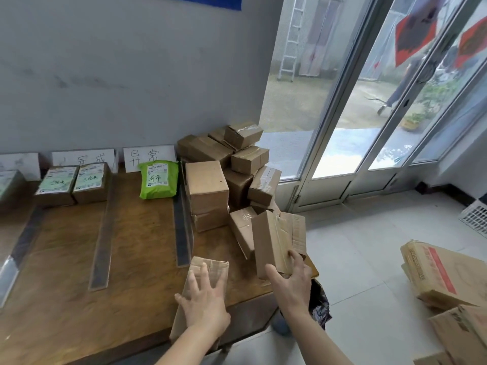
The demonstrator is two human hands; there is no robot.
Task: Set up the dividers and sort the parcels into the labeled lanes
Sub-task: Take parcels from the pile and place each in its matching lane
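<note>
A green plastic mailer bag (158, 179) lies at the back of a brown wooden table (66, 299). It carries a printed label and two handwritten characters that appear to match the sign behind it. Three white paper signs (149, 156) lean on the wall: the one directly behind the bag reads 异常, the next to its left reads 完成, and the farthest left is too blurred to read. Three dark flat divider strips (102, 233) run front to back, one just right of the bag and two to its left.

Left of the bag stand three brown boxes with green-and-white shipping labels (91, 181) (the farthest is cut off by the frame edge); their print is too small to read. Right of the bag rises a heap of plain brown cardboard boxes (207, 185), roughly a dozen, sealed with clear tape.

In front of the bag, at the near edge, the left hand (203, 304) lies flat, fingers spread, on a flat brown cardboard box (210, 270). To the bag's front right, the right hand (290, 277) clasps the lower end of a tall brown cardboard box (271, 241), thumb on one face, fingers on the other.
</note>
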